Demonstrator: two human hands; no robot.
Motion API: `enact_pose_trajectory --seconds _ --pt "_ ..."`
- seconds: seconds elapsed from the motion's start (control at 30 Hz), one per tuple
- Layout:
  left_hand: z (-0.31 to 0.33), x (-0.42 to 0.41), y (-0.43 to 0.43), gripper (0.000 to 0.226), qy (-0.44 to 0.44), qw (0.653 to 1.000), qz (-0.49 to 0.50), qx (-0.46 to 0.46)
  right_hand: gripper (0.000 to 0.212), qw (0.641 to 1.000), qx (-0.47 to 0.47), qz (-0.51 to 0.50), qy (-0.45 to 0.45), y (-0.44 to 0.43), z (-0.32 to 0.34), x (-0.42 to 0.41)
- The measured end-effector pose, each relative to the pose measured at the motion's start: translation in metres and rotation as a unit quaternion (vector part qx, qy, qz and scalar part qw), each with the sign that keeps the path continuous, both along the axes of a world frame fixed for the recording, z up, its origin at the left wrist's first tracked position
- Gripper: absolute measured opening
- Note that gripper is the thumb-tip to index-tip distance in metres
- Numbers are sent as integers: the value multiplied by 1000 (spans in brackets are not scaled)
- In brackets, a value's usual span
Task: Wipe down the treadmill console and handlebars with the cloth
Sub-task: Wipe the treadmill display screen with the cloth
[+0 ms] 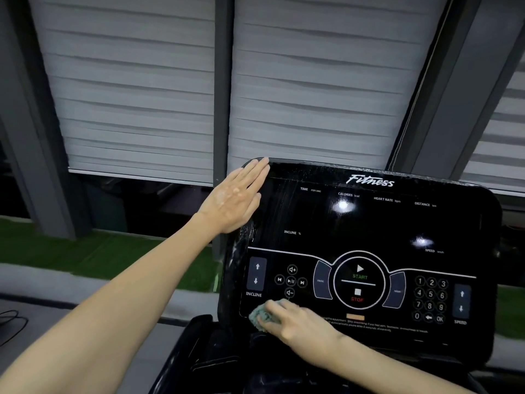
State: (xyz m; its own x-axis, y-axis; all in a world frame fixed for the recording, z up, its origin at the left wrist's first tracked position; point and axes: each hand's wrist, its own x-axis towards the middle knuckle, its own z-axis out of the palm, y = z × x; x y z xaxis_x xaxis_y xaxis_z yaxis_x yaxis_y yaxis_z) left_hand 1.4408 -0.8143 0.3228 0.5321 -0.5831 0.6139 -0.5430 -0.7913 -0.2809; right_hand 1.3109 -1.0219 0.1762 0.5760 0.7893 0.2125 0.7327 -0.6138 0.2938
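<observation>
Right hand (298,319) fingers (277,312) curled over cloth (257,317) on console (369,223), left hand (235,200) fingers (254,176) flat together on its edge

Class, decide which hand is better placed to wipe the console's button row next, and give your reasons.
Right. The right hand holds the cloth against the console near the INCLINE label; the left hand lies flat on the console's upper left corner, without a cloth.

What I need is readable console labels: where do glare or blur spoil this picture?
Head view: two white glare spots on the console, under CALORIES and above SPEED; fine print beside the right hand is smeared, the cloth soft-edged; the pillars behind lean from wide-angle distortion.
</observation>
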Motion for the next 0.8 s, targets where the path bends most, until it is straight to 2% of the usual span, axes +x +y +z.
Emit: enact_pose_trajectory --seconds 0.07,0.17,0.3,0.37,0.47,0.6,0.8 --pt "-1 2 1 61 3 1000 -1 4 52 999 -6 -3 -48 1 20 9" --pt "0 3 2 61 8 1000 -2 4 51 993 67 -30 -96 3 63 36" --pt "4 1 2 62 26 1000 -13 -8 37 975 140 -66 -161 3 132 83" --pt "6 0 4 64 33 999 -19 -9 31 965 169 -86 -180 2 161 101" --pt "6 -1 5 65 40 999 -19 -7 32 955 191 -105 -200 1 180 112" --pt "-2 -1 1 63 28 999 -15 -28 37 953 199 -115 -196 5 157 101" --pt "-10 -4 -10 62 26 998 -5 -64 53 983 131 -55 -118 -5 49 38"
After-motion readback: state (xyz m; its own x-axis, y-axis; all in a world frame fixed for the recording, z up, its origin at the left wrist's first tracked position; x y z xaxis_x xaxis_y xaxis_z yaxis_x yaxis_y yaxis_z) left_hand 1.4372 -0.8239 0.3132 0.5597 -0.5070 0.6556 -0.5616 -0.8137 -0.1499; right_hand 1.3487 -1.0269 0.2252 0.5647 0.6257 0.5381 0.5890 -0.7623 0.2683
